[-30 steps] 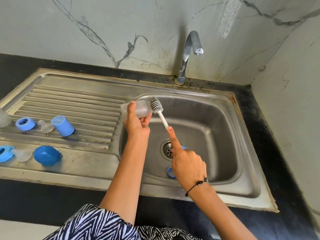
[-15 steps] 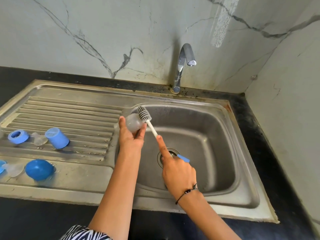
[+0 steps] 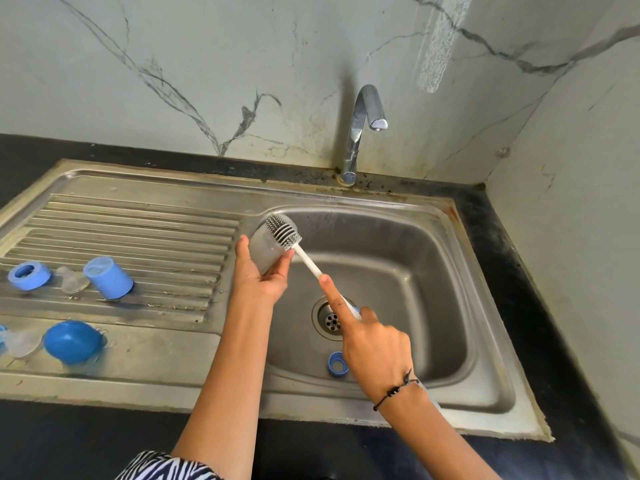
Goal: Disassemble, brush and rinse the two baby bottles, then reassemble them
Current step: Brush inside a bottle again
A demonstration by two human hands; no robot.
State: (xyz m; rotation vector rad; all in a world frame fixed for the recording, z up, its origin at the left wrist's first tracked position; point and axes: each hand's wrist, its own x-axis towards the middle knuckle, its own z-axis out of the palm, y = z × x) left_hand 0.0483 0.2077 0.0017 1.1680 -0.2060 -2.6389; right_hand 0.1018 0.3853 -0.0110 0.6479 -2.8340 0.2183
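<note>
My left hand (image 3: 258, 273) grips a clear bottle body (image 3: 266, 249) over the left rim of the sink basin (image 3: 433, 271). My right hand (image 3: 374, 344) holds the white handle of a bottle brush (image 3: 282, 232), index finger stretched along it. The grey bristle head lies against the bottle's mouth end. On the drainboard (image 3: 138, 223) stand a blue ring (image 3: 28, 275), a clear teat (image 3: 72, 280), a blue cap (image 3: 108, 277), a blue dome cap (image 3: 72, 341) and another clear teat (image 3: 20, 342). A blue ring (image 3: 337, 364) lies in the basin.
A chrome tap (image 3: 360, 133) rises behind the basin, with no water visible from it. The drain (image 3: 328, 318) sits mid-basin. A black counter (image 3: 519, 271) borders the sink, with marble wall behind and to the right.
The brush head has shifted against the bottle's end between frames. The camera has tilted, so the whole sink sits lower in view. The parts on the drainboard have not moved.
</note>
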